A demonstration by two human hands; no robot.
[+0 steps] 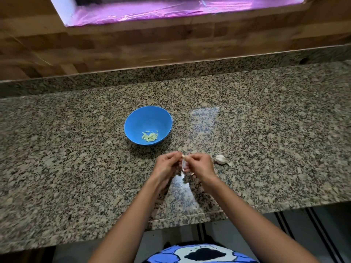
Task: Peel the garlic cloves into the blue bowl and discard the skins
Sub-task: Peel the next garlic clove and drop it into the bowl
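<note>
Blue printed fabric (199, 253) fills the bottom edge. At frame centre, left hand (167, 165) and right hand (200, 164) both pinch one garlic clove (183, 165) over the granite counter (76, 149). Peeled cloves (150, 137) lie in the blue bowl (133, 118) just above; an unpeeled garlic piece (221, 159) lies beside the right hand.

The bowl (144, 118) (peeled cloves (150, 137) inside) sits on the counter (76, 149), behind the clove (183, 165) between left hand (167, 165) and right hand (200, 164); a garlic chunk (221, 159) lies to their right.

Your left hand (167, 164) and right hand (199, 164) pinch a garlic clove (183, 164) over the worktop (76, 168), near the blue bowl (140, 120).
</note>
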